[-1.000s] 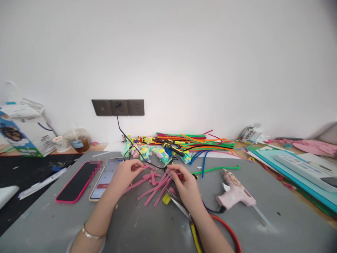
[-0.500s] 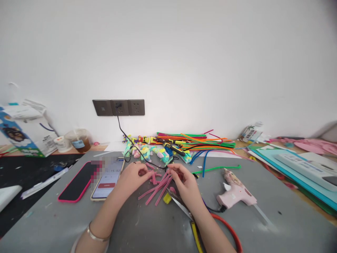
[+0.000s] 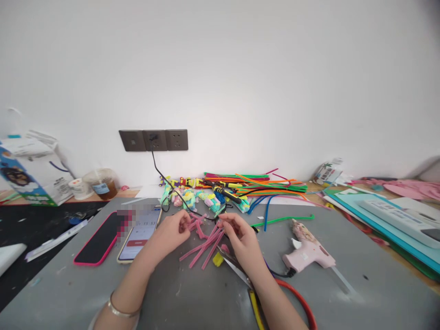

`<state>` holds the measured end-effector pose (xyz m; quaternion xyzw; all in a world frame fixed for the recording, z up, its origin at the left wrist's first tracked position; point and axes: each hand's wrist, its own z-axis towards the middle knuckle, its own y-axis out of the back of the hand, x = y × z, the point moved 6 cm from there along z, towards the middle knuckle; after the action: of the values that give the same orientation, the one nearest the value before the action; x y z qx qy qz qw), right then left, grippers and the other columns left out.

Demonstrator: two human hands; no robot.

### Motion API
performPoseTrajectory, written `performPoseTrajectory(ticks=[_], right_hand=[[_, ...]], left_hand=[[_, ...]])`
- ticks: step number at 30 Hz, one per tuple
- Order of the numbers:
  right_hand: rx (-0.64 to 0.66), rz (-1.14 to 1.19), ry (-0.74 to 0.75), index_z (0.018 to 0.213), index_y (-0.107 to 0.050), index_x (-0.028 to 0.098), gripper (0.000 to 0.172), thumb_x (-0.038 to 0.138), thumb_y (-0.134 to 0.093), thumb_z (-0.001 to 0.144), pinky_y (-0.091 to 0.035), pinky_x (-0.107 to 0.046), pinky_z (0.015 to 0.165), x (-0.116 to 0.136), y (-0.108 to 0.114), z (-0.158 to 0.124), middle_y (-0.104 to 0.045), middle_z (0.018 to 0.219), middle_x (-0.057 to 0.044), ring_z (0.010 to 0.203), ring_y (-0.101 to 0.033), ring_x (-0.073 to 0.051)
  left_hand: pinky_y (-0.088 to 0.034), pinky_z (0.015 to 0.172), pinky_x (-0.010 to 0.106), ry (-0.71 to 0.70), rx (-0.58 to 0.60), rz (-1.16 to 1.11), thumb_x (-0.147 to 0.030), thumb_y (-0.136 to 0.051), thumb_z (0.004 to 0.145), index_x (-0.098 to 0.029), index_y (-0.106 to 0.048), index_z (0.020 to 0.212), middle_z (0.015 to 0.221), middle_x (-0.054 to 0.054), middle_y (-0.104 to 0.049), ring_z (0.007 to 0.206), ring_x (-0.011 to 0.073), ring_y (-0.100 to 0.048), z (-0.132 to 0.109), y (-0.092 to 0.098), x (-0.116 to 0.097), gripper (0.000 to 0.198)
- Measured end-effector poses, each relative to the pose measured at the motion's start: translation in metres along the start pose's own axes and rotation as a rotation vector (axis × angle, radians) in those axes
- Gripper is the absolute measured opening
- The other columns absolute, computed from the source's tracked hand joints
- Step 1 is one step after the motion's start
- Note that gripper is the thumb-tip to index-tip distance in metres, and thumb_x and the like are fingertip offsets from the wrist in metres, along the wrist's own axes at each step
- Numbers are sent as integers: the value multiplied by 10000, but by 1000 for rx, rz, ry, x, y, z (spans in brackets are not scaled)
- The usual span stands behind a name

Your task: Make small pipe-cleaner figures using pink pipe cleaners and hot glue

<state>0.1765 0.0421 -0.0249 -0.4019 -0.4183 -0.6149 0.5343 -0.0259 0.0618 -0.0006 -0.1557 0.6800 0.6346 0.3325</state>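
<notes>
In the middle of the grey mat, the thumb and fingertips of my right hand (image 3: 242, 236) pinch the upper ends of several pink pipe cleaners (image 3: 209, 244), which fan out toward the lower left. My left hand (image 3: 173, 229) has its fingers curled beside a small heap of short pink pipe cleaner pieces (image 3: 200, 228); what lies between its fingertips, if anything, is hidden. Under my right wrist lie scissors (image 3: 237, 268) with a yellow and orange-red handle, partly covered by the forearm. A small yellow fuzzy piece (image 3: 217, 259) rests by the blades.
A pink glue gun (image 3: 305, 254) lies to the right. Two phones (image 3: 99, 240) lie at the left. Behind my hands are multicoloured fuzzy pieces (image 3: 211, 200), pliers (image 3: 227, 195) and long pipe cleaners (image 3: 275, 185). A black cord (image 3: 175, 189) runs from the wall socket (image 3: 154, 140).
My left hand has drawn back a little to the left, and its fingers are more curled. My right hand and the pink pipe cleaners in it have stayed almost still.
</notes>
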Motion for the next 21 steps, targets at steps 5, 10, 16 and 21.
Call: performPoseTrajectory(ticks=[5, 10, 16, 21], right_hand=[[-3, 7, 2, 999, -668, 189, 266, 414, -554, 913, -500, -328, 732, 1, 1, 0, -702, 820, -70, 796, -668, -230], [95, -2, 6, 1046, -696, 189, 318, 450, -567, 918, -476, -295, 636, 12, -4, -4, -649, 737, -28, 677, -600, -193], [302, 40, 31, 1028, -733, 191, 392, 476, -466, 996, -440, -269, 579, 22, -17, -9, -648, 697, -18, 612, -566, -165], [113, 158, 67, 866, -722, 197, 409, 518, -494, 975, -456, -275, 553, 23, -4, -4, -590, 556, 5, 549, -555, -167]], left_hand=[[-417, 582, 235, -6, -74, -264, -237, -586, 733, -209, -510, 815, 724, -46, -543, 595, 129, -529, 1, 22, 7, 116], [-462, 616, 234, -109, -235, -513, -330, -663, 795, -201, -509, 772, 757, -15, -614, 663, 135, -586, -3, 32, -10, 202], [-513, 678, 261, -224, 36, -482, -296, -677, 830, -177, -619, 772, 777, 17, -673, 714, 157, -641, -11, -12, -45, 145], [-531, 684, 270, -171, -43, -528, -301, -686, 809, -170, -648, 779, 796, 24, -681, 708, 160, -636, -5, -11, -34, 139]])
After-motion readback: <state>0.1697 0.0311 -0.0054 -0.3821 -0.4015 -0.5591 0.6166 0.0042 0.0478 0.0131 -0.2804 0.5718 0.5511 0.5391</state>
